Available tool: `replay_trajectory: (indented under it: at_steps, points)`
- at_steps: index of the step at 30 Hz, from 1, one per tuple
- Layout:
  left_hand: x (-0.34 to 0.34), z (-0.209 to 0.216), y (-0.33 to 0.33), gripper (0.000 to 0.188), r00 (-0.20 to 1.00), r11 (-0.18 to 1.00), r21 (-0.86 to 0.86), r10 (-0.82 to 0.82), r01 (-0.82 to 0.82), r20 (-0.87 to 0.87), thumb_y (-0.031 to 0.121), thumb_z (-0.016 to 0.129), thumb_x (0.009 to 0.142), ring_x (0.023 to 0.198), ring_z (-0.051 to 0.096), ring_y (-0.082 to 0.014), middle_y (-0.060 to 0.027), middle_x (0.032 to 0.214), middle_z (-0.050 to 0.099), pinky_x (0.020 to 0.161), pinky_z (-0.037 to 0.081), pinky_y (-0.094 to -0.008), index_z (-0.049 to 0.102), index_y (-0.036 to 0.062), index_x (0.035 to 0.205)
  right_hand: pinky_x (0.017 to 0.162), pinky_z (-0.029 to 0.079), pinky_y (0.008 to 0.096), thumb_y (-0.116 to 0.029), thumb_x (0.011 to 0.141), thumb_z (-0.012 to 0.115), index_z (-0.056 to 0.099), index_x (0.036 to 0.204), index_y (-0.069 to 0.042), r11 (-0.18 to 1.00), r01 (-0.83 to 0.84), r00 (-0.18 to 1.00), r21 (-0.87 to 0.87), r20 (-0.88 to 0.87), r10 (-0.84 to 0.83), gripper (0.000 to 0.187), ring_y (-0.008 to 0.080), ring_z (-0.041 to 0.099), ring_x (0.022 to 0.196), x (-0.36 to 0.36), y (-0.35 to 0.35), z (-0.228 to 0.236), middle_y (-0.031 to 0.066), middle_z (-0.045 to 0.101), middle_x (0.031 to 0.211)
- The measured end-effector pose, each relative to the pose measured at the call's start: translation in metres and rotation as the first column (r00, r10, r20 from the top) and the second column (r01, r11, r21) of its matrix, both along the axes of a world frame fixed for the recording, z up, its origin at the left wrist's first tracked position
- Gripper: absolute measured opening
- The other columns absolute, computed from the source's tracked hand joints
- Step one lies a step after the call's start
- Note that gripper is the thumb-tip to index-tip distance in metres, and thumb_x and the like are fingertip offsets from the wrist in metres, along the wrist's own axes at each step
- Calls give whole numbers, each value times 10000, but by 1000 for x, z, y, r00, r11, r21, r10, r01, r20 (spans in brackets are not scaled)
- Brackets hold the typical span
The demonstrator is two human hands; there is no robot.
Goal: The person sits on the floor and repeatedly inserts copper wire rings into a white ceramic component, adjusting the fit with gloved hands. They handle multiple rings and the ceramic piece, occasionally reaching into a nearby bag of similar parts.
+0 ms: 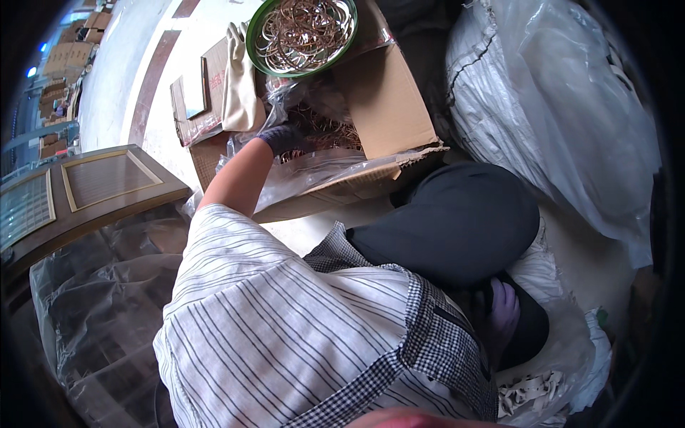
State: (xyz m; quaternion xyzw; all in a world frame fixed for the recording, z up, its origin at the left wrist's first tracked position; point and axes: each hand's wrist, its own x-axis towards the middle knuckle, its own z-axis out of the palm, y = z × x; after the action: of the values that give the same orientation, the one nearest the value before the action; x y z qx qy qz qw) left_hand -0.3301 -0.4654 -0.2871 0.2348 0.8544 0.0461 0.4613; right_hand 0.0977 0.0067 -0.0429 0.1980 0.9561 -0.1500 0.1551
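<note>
My left hand (283, 139), in a dark knitted glove, reaches into an open cardboard box (389, 100) lined with clear plastic. Thin copper-coloured rings (334, 135) lie heaped inside it, and the fingertips are lost among the dark contents, so their grip does not show. Over the box's far side rests a round green-rimmed tray (251, 44) heaped with similar rings (303, 32). Low on the right, my right hand (504, 310), in a purple glove, lies against dark cloth by my bent leg (457, 221), fingers extended and nothing visible in them.
A pale cloth glove (240, 85) hangs over the box's left flap. Large white sacks (499, 100) under clear plastic stand to the right. At left is a framed wooden panel (107, 182) above plastic-wrapped goods (107, 307). White curled scraps (531, 392) lie at lower right.
</note>
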Motion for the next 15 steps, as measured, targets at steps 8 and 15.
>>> replay_trajectory:
  at_steps: [8,15]
  points:
    - [33,50,62,461,885,910,114,415,-399,-210,323,876,717,806,696,-210,-143,937,764,776,552,-366,768,-25,1000,1039,436,513,-336,959,627,622,1312,-55,999,38,999,12,-11,-38,451,394,565,1196,4,-4,3,181,611,1293]
    - [47,63,86,399,892,942,181,328,-283,-312,323,830,772,850,720,-257,-147,940,760,811,569,-385,761,39,1043,1034,443,522,-331,944,643,634,1300,-61,999,48,997,10,-54,-47,447,400,576,1180,3,-5,7,183,623,1260]
